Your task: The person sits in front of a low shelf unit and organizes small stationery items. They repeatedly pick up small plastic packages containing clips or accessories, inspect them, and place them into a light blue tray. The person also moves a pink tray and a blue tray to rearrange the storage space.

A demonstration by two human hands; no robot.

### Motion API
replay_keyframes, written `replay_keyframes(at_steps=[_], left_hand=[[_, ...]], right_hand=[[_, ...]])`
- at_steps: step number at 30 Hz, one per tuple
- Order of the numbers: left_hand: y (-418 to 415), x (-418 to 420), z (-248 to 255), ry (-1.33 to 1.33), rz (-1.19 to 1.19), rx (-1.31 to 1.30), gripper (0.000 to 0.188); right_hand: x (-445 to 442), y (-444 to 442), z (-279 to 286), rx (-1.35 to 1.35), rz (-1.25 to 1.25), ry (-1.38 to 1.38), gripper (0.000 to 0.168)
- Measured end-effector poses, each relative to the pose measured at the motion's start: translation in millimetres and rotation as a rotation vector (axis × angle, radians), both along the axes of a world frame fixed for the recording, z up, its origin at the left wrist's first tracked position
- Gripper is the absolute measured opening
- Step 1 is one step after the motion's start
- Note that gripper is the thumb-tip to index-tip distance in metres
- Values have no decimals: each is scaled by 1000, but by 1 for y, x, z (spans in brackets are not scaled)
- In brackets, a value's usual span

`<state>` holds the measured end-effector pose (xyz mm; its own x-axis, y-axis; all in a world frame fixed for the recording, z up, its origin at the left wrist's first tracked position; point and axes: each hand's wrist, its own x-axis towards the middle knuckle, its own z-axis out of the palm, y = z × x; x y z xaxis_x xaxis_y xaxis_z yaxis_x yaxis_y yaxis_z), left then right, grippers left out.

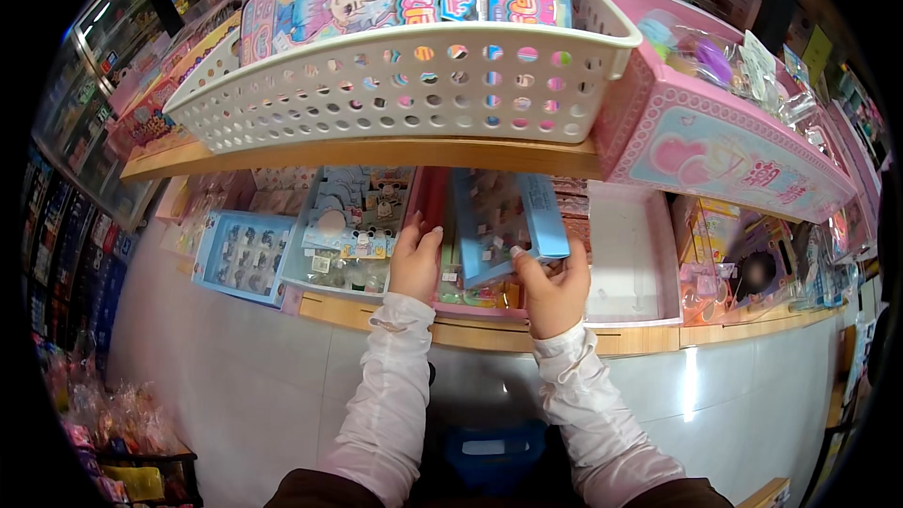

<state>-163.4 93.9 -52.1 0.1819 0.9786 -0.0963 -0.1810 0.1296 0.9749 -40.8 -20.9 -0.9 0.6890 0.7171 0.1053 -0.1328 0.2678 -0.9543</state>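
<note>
My right hand [554,286] grips the lower right corner of a blue cardboard display box [547,215] with a clear window, its thumb on the front. The box is tilted over a pink tray [480,311] of small packaged goods on the lower shelf. My left hand [416,261] is at the left side of that tray, beside a light-blue tray [335,289] of carded items. Its thumb and fingers are raised, and whether they touch anything cannot be told. Right of the pink tray is a white-bottomed pink box [628,254] with almost nothing in it.
Above, a white perforated plastic basket [395,95] of packaged toys and a pink printed box [734,134] stand on a wooden shelf [381,155]. A smaller blue box [247,254] lies at the left. A blue plastic object [494,462] is on the floor between my arms.
</note>
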Motion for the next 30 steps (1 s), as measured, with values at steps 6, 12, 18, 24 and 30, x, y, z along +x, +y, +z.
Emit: replay_keyframes(at_steps=[6,12,18,24,30], left_hand=[[-2,5,-7,27,-15,22,48],[-14,15,19,-292,-39,-245,50],[-4,16,-7,-520,-31,-207,50],[2,14,-15,-292,32,-107,43],[-9,17,1,39,0,-73,39]], right_hand=[[-9,-4,18,-155,-51,-472,52],[-23,1,12,-220,-116,-825,61],[-34,8,14,-208,-144,-944,59],[-33,15,7,-72,-154,-809,60],[0,5,22,-18,-145,-340,48]])
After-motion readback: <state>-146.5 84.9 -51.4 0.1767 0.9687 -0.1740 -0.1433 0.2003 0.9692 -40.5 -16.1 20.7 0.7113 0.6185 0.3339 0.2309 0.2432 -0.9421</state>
